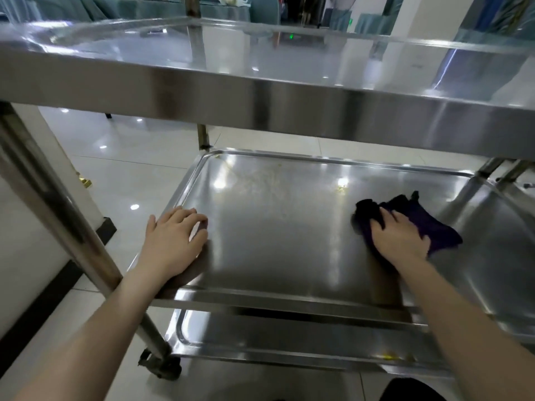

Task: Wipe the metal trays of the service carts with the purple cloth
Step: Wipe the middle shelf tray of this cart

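The left hand [173,238] rests on the left edge of the middle tray [275,241], fingers loosely bent, holding nothing. Toward the right side of the same tray, the right hand [399,238] lies flat on the purple cloth [434,230], fingers spread, pressing it down.

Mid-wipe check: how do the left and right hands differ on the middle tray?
The left hand rests bare on the near-left corner of the middle steel tray; the right hand presses the crumpled purple cloth farther right. Left fingers curl; right fingers lie over the cloth. Both are palm-down on that tray.
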Demonstrator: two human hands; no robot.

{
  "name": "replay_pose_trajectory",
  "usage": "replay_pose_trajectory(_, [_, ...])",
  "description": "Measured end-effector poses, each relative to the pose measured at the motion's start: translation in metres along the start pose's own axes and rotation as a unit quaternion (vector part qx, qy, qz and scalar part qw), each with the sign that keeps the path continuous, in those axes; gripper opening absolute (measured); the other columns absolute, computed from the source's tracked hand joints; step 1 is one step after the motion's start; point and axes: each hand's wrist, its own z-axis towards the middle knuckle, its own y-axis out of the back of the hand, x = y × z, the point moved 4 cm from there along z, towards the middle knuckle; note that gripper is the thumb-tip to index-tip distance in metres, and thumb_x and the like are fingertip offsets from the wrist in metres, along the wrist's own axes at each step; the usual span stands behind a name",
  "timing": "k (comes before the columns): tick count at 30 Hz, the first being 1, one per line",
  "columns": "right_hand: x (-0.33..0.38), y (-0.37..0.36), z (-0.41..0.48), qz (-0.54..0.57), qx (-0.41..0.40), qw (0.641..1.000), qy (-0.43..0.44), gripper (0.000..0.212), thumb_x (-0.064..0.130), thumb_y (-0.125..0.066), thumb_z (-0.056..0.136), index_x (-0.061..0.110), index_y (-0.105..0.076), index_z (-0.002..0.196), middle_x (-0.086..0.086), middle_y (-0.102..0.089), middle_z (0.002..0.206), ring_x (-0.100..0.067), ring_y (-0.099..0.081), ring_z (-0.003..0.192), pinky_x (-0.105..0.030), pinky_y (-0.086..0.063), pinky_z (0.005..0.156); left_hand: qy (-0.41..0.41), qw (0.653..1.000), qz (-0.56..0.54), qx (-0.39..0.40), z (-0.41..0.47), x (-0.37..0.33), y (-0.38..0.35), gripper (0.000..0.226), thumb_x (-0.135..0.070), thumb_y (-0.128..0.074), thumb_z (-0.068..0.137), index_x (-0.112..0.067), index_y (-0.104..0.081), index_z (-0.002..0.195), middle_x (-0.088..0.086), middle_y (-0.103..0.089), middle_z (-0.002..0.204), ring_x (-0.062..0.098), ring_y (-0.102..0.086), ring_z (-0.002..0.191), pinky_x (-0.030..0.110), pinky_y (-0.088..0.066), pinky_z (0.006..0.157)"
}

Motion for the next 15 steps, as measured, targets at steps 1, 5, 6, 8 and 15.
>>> replay_pose_trajectory(1, [0.021, -0.008, -0.001, -0.010, 0.003, 1.000, 0.015, 0.053, 0.051, -0.029, 0.099, 0.036, -0.027, 0.149, 0.003, -0.024, 0.158, -0.026, -0.025, 0.143, -0.058, -0.017, 0.114, 0.001, 1.000, -0.012, -0.005, 0.001, 0.001, 0.000, 0.037, -0.043, -0.041, 0.093, -0.033, -0.059, 0.123, -0.008, -0.050, 0.138, 0.019, -0.034, 0.135, 0.049, -0.022, 0.111])
replay_pose_trajectory(5, [0.161, -0.058, -0.022, -0.018, 0.034, 0.987, 0.154, 0.050, 0.050, -0.028, 0.099, 0.037, -0.028, 0.147, 0.005, -0.023, 0.158, -0.022, -0.020, 0.145, -0.059, -0.011, 0.114, -0.013, 0.999, -0.044, -0.019, 0.002, 0.003, 0.003, 0.048, -0.047, -0.032, 0.085, -0.032, -0.064, 0.118, -0.009, -0.054, 0.132, 0.018, -0.038, 0.131, 0.043, -0.027, 0.107])
replay_pose_trajectory(6, [0.202, -0.073, -0.035, -0.019, 0.054, 0.978, 0.202, 0.050, 0.049, -0.028, 0.099, 0.036, -0.029, 0.147, 0.005, -0.022, 0.159, -0.021, -0.018, 0.145, -0.059, -0.009, 0.114, -0.015, 0.998, -0.053, -0.023, 0.002, 0.004, 0.003, 0.048, -0.046, -0.032, 0.086, -0.030, -0.065, 0.117, -0.007, -0.054, 0.132, 0.018, -0.038, 0.131, 0.042, -0.028, 0.107])
replay_pose_trajectory(8, [0.273, -0.096, -0.061, -0.019, 0.098, 0.956, 0.277, 0.051, 0.049, -0.028, 0.099, 0.035, -0.028, 0.148, 0.004, -0.019, 0.160, -0.022, -0.013, 0.147, -0.059, -0.005, 0.115, -0.013, 0.995, -0.086, -0.048, 0.002, 0.005, 0.005, 0.047, -0.042, -0.035, 0.087, -0.022, -0.068, 0.115, 0.001, -0.056, 0.132, 0.022, -0.041, 0.129, 0.039, -0.029, 0.108])
replay_pose_trajectory(15, [0.231, -0.082, -0.052, 0.004, 0.048, 0.961, 0.271, 0.046, 0.051, -0.033, 0.096, 0.041, -0.037, 0.141, 0.007, -0.033, 0.153, -0.019, -0.031, 0.140, -0.047, -0.017, 0.116, 0.025, 0.982, -0.150, -0.110, 0.002, 0.013, 0.005, 0.035, -0.023, -0.051, 0.095, -0.013, -0.056, 0.128, 0.007, -0.051, 0.133, 0.022, -0.038, 0.128, 0.034, -0.029, 0.108])
